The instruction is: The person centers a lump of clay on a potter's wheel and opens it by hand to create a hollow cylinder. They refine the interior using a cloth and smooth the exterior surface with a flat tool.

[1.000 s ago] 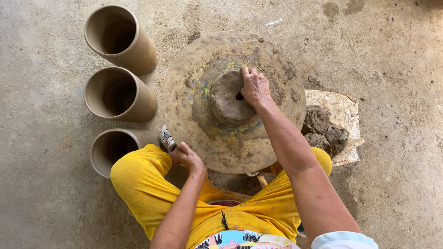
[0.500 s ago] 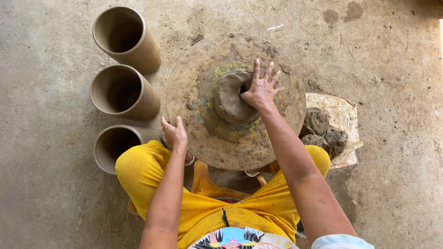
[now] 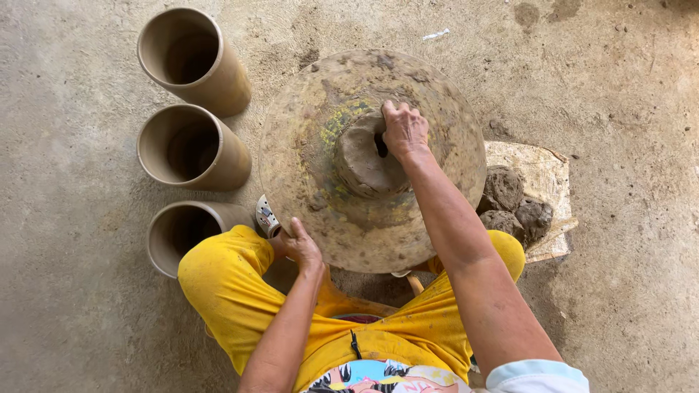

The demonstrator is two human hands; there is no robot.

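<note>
A lump of wet clay (image 3: 362, 161) is seated at the centre of a round, mud-smeared wheel (image 3: 306, 109), which serves here as the landmark. The right hand (image 3: 405, 129) is laid on the far right side of the lump, palm down, with the fingers curled over its top edge beside a dark hollow; the clay is pressed rather than lifted, probably so that the wall is shaped from above. The left hand (image 3: 297, 246) is set at the near left rim of the wheel, fingers bent against the edge, as if the disc were being steadied or turned; whether the rim is truly gripped cannot be told.

Three clay cylinders are stood in a row left of the wheel: a far one (image 3: 194, 60), a middle one (image 3: 191, 145) and a near one (image 3: 186, 231), all upright and open-topped, close enough to be reached. Right of the wheel, spare clay lumps (image 3: 515, 204) are kept on a pale sheet (image 3: 535, 161). The wheel is straddled by knees in yellow cloth (image 3: 226, 291) on the concrete floor (image 3: 626, 87).
</note>
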